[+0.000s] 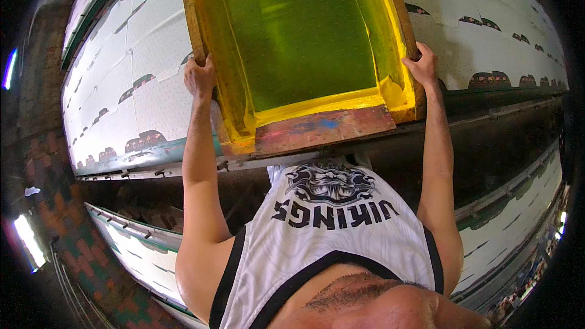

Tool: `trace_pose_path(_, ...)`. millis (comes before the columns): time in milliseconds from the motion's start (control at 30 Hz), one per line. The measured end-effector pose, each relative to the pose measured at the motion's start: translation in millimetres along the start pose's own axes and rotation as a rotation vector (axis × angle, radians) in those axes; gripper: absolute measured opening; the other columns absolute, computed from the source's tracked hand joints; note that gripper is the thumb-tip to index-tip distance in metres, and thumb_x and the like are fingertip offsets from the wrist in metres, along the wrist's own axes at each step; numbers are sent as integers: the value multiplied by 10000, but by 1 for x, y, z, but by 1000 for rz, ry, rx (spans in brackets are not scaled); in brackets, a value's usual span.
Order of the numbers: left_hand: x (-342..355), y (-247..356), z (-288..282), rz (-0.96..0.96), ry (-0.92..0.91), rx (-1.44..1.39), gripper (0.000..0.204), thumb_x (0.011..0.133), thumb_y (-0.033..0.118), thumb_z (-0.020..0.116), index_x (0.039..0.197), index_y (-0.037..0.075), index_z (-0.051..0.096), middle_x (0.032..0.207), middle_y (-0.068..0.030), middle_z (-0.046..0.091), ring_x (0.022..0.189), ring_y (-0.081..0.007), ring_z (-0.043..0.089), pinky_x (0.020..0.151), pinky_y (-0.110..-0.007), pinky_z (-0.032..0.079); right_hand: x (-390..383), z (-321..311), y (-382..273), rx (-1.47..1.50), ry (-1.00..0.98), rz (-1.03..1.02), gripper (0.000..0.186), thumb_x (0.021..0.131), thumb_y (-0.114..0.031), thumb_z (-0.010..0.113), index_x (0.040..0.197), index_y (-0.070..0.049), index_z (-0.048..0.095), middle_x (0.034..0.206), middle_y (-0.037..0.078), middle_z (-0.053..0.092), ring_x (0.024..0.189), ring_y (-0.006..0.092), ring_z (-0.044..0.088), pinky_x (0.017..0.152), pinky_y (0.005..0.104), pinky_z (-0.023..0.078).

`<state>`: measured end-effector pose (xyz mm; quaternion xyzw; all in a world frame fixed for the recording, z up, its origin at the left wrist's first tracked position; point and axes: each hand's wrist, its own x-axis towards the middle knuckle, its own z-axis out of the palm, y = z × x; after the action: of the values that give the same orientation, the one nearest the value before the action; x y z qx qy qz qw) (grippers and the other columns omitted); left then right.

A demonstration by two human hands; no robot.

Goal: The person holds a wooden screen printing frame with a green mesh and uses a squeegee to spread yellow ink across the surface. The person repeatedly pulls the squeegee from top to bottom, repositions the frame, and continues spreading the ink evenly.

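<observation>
Both my hands grip a large screen printing frame [314, 30] by its opposite side rails. Its wooden rim is smeared with bright yellow ink around a dark green-yellow mesh, and a stained wooden strip [323, 131] runs along its near edge. My left hand [200, 76] is closed around the left rail. On the right rail, my right hand [423, 67] is closed with the thumb on the near face. The frame lies over a long table covered in white sheets; whether it rests on them or is held just above, I cannot tell.
White sheets with dark patterned cutouts [146, 140] cover the long table [137, 42] on both sides of the frame. A metal rail [137, 170] with small pegs runs along its near edge. Behind me stands another white-covered table [134, 244]. A brick-patterned floor [85, 256] lies at left.
</observation>
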<state>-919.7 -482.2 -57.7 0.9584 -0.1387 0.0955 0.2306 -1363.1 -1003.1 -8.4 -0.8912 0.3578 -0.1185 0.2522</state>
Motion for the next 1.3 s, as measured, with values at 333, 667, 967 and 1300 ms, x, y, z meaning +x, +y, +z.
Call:
trace_pose_path(333,7,0,8,-67,-19,84,541,950,517,780,1037,-13,709,1081,-213,721,1014,-414,708,894,-539,549,1,-5,-22,12,-22,1,802,795,-278,862,1430,141,607,1483,349,610,1388,453,609,1179,507,492)
trace_pose_path(667,4,-2,20,-130,-123,58,610,910,558,779,1061,-29,713,1096,-254,746,1059,-441,732,926,-540,568,-34,11,-62,-254,71,15,764,931,-338,832,1540,29,551,1575,267,563,1468,453,525,1212,513,452)
trace_pose_path(967,2,-5,32,-102,-70,-94,575,968,526,718,1109,-30,670,1152,-244,701,1139,-442,675,985,-531,539,-182,68,-238,-109,-502,-847,457,847,-114,811,1295,-65,735,1287,137,736,1228,349,691,1081,491,547)
trace_pose_path(1300,-3,-17,48,41,44,-183,552,1039,407,648,1328,-59,583,1284,-248,615,1261,-430,587,1026,-534,531,-197,122,-238,-403,-196,-597,481,775,63,741,1242,-52,764,1212,132,773,1134,337,737,965,446,604)
